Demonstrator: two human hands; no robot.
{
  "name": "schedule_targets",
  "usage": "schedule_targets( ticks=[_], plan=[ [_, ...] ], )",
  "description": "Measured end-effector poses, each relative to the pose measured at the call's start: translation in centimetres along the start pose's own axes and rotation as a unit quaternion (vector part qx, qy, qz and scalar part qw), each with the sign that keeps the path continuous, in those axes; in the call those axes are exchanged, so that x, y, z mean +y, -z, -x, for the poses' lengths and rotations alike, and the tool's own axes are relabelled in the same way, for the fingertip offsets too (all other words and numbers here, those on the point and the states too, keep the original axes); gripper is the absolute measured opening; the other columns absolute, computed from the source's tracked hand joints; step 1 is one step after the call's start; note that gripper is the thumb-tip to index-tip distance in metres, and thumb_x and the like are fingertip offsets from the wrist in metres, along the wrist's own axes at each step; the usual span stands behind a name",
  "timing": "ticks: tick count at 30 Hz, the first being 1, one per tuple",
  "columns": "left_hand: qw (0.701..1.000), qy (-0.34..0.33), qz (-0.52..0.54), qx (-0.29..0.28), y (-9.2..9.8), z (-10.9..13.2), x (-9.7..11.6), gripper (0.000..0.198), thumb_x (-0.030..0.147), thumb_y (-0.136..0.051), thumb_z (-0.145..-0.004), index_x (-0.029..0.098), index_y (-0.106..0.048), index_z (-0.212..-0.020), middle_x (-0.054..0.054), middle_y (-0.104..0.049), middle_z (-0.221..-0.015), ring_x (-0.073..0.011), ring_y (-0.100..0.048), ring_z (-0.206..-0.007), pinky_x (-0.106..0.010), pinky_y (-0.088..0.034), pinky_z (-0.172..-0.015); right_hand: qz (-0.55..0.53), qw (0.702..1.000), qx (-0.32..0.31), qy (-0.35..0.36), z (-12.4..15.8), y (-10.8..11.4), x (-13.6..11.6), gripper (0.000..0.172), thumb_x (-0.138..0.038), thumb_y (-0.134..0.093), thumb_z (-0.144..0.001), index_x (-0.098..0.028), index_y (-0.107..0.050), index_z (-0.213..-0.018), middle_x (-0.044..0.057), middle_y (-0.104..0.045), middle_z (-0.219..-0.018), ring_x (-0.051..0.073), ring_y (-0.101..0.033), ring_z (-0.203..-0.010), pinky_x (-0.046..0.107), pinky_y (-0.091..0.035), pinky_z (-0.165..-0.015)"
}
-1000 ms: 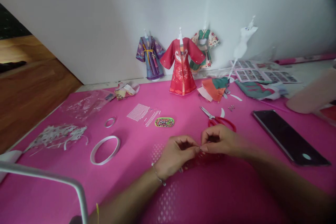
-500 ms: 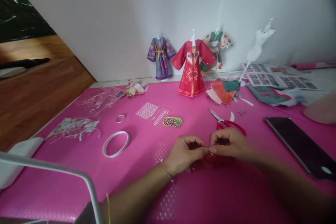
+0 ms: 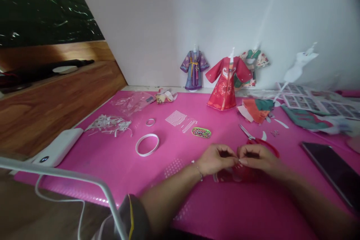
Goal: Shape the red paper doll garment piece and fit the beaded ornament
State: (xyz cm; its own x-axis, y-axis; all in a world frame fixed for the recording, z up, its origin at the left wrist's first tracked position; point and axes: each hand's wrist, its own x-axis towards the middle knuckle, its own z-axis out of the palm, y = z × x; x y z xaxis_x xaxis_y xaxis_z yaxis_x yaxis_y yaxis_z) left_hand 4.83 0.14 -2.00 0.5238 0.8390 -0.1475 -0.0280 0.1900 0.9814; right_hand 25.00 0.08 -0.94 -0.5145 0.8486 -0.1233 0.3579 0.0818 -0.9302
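Note:
My left hand [image 3: 218, 160] and my right hand [image 3: 257, 157] meet fingertip to fingertip over the pink table, both pinched on a red printed piece [image 3: 233, 174]. Most of that piece is hidden by the hands and dim below them. Just beyond my right hand lie red-handled scissors [image 3: 260, 141] with their blades open. A green oval tray [image 3: 201, 132] of small colourful beads lies beyond my left hand, beside a sheet of white dots [image 3: 176, 118]. At the back stands a red robe [image 3: 223, 84] on a small white form.
Behind are a purple robe [image 3: 194, 69], a green floral robe [image 3: 252, 63] and a bare white form [image 3: 298, 67]. A phone [image 3: 332, 168] lies right. Tape rolls, including a large one [image 3: 147, 145], and white scraps [image 3: 108, 124] lie left. A pale bar [image 3: 70, 174] crosses the lower left.
The view has swung left, so everything sits further right in the picture, and more of the white device and its cable shows. Both hands keep their pinch on the red piece.

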Motion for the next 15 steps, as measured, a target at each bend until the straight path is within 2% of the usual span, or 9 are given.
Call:
schedule_targets(
  ticks=[6,15],
  plan=[
    [1.0,-0.006,-0.015,-0.012,0.6,-0.5,-0.1,0.003,0.013,-0.071,-0.07,0.014,-0.069,-0.068,0.005,-0.06,-0.061,-0.0071,-0.05,-0.056,-0.02,-0.04,-0.057,0.024,0.999,0.026,0.013,0.0,-0.4,0.2,0.041,-0.059,-0.064,-0.078,-0.02,-0.057,-0.067,-0.003,-0.045,-0.061,0.014,-0.041,-0.059,0.029,-0.032,-0.056],
    [0.999,0.017,-0.038,-0.034,1.5,-1.8,-0.7,0.006,0.018,-0.073,-0.07,0.014,-0.07,-0.073,0.004,-0.062,-0.067,-0.0104,-0.053,-0.061,-0.023,-0.045,-0.064,0.055,0.997,0.046,0.027,0.1,-0.6,-0.4,0.036,-0.056,-0.063,-0.081,-0.023,-0.059,-0.069,0.0,-0.051,-0.065,0.017,-0.047,-0.063,0.032,-0.036,-0.058]
  ],
)
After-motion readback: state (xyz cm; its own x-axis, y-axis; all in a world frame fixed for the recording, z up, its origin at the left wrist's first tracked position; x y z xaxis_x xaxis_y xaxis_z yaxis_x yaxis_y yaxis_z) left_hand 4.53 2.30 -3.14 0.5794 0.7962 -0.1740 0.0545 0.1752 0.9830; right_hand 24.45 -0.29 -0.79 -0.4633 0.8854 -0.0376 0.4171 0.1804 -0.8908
